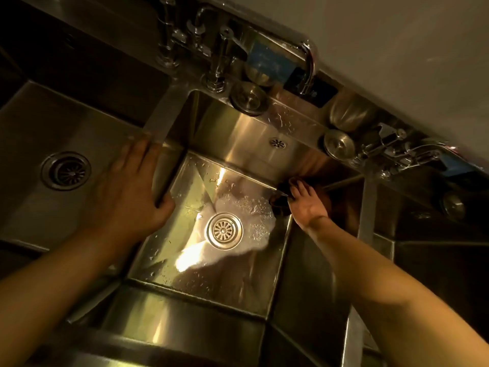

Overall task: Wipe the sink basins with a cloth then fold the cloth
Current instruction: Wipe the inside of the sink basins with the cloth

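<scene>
Below me is a steel middle sink basin [185,263], wet and soapy around its round drain [224,230]. My right hand [307,205] is down in the basin's far right corner, pressing a dark cloth [280,201] against the floor and wall. Most of the cloth is hidden under the fingers. My left hand [127,192] rests flat, fingers spread, on the steel divider [161,112] between the middle basin and the left basin [23,144]. It holds nothing.
The left basin has its own drain [66,170]. A right basin [436,260] lies in shadow. Faucets [308,67] and valves [219,56] line the back ledge, with steel stoppers [248,98] and a blue sponge [270,60]. A faucet [402,152] stands at right.
</scene>
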Demonstrator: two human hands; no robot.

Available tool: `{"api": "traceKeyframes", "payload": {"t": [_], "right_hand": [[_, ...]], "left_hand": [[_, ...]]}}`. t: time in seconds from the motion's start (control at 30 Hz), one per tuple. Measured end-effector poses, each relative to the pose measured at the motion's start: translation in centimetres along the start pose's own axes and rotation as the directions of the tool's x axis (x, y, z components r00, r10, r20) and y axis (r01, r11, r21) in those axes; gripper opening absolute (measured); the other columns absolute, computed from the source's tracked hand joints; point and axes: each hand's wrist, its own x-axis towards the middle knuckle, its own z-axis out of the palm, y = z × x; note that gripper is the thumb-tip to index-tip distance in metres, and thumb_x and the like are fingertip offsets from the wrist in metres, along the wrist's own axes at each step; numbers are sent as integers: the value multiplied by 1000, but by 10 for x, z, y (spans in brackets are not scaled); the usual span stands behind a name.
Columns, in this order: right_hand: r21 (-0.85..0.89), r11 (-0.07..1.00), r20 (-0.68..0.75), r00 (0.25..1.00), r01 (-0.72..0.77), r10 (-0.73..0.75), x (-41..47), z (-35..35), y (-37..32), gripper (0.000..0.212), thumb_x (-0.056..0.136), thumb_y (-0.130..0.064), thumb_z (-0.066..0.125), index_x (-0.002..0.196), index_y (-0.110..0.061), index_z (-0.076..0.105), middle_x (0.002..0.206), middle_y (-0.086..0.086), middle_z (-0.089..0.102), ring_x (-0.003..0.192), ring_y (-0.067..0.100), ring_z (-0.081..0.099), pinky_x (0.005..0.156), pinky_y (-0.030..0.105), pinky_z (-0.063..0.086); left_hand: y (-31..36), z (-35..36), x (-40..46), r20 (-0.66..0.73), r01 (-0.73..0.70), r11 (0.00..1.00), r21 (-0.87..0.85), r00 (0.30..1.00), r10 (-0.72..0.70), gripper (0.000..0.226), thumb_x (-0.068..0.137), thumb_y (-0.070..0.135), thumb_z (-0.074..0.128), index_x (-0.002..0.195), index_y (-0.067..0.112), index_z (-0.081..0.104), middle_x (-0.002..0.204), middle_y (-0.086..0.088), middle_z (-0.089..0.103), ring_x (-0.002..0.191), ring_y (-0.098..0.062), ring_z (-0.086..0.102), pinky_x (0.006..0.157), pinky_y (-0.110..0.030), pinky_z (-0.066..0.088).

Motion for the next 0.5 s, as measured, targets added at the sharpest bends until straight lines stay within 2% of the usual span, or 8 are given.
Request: {"api": "traceKeyframes", "payload": {"t": [0.07, 0.2, 0.27, 0.5], "right_hand": [[16, 997, 69, 995, -73, 72, -15, 10, 2, 51, 108, -19, 27, 159, -12, 29, 170, 13, 9, 157, 35, -1, 126, 50, 14], [20, 994, 186, 978, -104, 98, -27, 12, -11, 47, 106, -22, 33, 150, -16, 48, 166, 11, 24, 154, 34, 19, 124, 47, 18], [-5, 994, 240, 965, -106, 104, -35, 15, -25, 47, 105, -23, 34, 149, -16, 49, 165, 11, 27, 151, 32, 25, 124, 45, 18], [-6, 1000, 400, 916, 27, -22, -100, 51, -94, 45, 107, -25, 42, 150, -15, 48, 165, 11, 27, 152, 32, 22, 125, 47, 14]], "left_hand": [[1, 0, 0, -2, -3, 1000, -11, 1000, 3, 96, 80, 55, 50, 162, 12, 24, 171, -12, 20, 157, -35, 18, 117, -57, 35], [-1, 2, 1, -8, -13, 1000, -28, 1000, 12, 97, 79, 54, 49, 162, 11, 24, 171, -12, 18, 157, -36, 17, 119, -58, 33], [-2, 3, 2, -10, -21, 999, -38, 1000, 20, 96, 79, 54, 49, 162, 11, 23, 170, -13, 19, 157, -36, 18, 119, -59, 33], [-7, 8, 3, -8, -24, 998, -64, 1000, 23, 99, 76, 53, 55, 161, 14, 21, 168, -13, 21, 153, -40, 23, 107, -65, 42]]}}
